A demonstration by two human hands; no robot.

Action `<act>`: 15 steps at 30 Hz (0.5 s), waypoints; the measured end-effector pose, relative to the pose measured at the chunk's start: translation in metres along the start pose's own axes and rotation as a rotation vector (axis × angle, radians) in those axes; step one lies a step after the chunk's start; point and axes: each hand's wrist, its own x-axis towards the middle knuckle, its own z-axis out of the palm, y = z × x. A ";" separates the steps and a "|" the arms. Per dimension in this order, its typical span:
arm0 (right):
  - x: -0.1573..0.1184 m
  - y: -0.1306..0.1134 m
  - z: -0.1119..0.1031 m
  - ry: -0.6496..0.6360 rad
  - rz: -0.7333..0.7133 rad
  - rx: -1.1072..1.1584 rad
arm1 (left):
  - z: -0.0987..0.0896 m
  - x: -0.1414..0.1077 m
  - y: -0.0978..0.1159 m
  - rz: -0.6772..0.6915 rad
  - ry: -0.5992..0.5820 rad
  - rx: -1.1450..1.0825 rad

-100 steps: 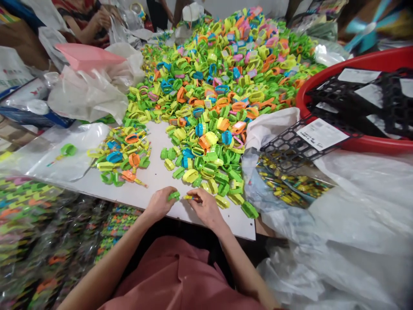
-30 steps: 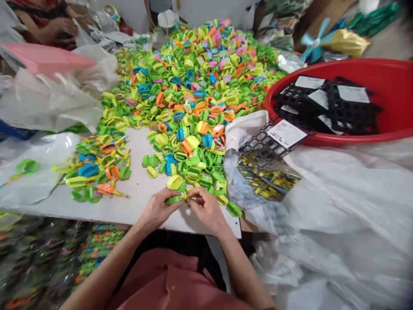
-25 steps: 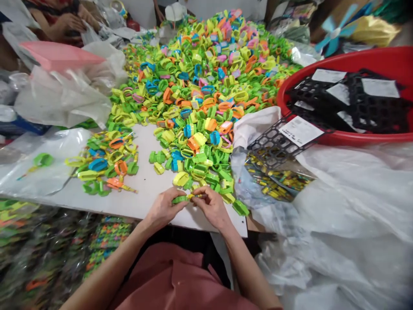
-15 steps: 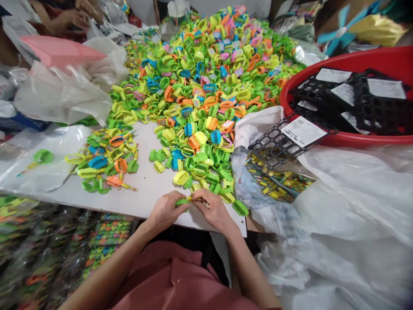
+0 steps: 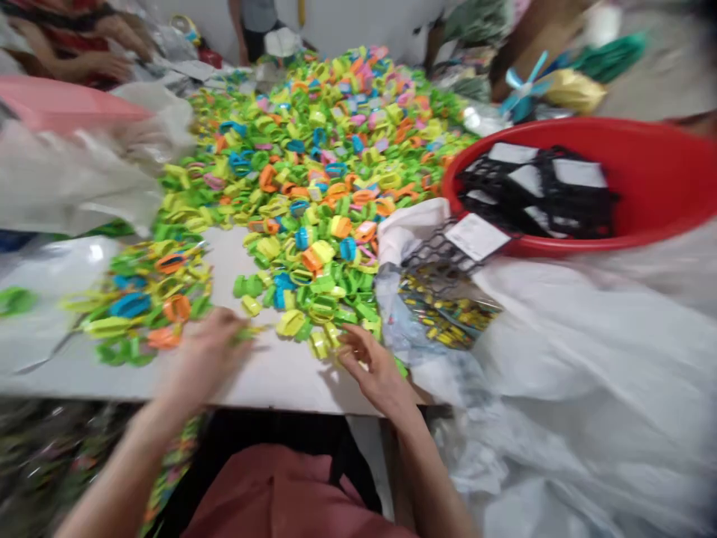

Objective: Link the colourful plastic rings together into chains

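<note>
- Nearest, we are seeing the wearer's dusty-pink cloth top sitting close to the flat white tabletop, probably so both hands are working within easy reach.
- We are watching the left hand, motion-blurred, pinching a small green-and-yellow plastic piece by its fingertips, perhaps because such a slight thing is needing only a tip grip. It is hanging over the board, beside a small mixed-colour pile of plastic bands.
- The right hand is curving narrowly beside a shiny yellow plastic band; we are unable to tell whether it is holding anything.
- To its right, short yellow stick-like pieces are lying in a crumpled clear plastic bag, seemingly keeping them together near that hand.
- Farther right, a wide red plastic tub is holding black mesh pieces with white labels, likely keeping them off the board.
- Beyond, we are seeing a large multicoloured heap of bands spreading towards the hands, presumably for easy picking.
</note>
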 end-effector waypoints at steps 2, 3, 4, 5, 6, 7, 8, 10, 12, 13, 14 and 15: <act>0.001 0.013 -0.038 0.166 0.028 -0.236 | -0.012 0.022 -0.020 0.014 0.164 0.241; 0.002 0.019 -0.059 0.247 0.057 -0.381 | -0.009 0.032 -0.027 0.089 0.156 0.291; 0.003 0.025 -0.079 0.315 0.099 -0.526 | -0.001 0.042 -0.031 0.190 0.116 0.308; 0.004 0.030 -0.097 0.362 0.160 -0.671 | 0.012 0.049 -0.031 0.311 0.041 0.298; 0.007 0.034 -0.111 0.388 0.233 -0.799 | 0.027 0.055 -0.029 0.429 -0.032 0.274; 0.012 0.037 -0.121 0.390 0.304 -0.899 | 0.042 0.060 -0.026 0.527 -0.094 0.247; 0.018 0.040 -0.126 0.374 0.363 -0.967 | 0.056 0.062 -0.022 0.595 -0.136 0.224; 0.032 0.045 -0.128 0.331 0.427 -1.037 | 0.077 0.066 -0.016 0.651 -0.145 0.199; 0.044 0.048 -0.123 0.328 0.433 -1.053 | 0.081 0.067 -0.010 0.641 -0.114 0.196; 0.049 0.049 -0.120 0.329 0.433 -1.062 | 0.078 0.067 -0.007 0.626 -0.101 0.186; 0.052 0.050 -0.117 0.331 0.432 -1.070 | 0.072 0.067 -0.003 0.606 -0.091 0.158; 0.053 0.050 -0.115 0.328 0.430 -1.074 | 0.064 0.065 0.001 0.585 -0.087 0.108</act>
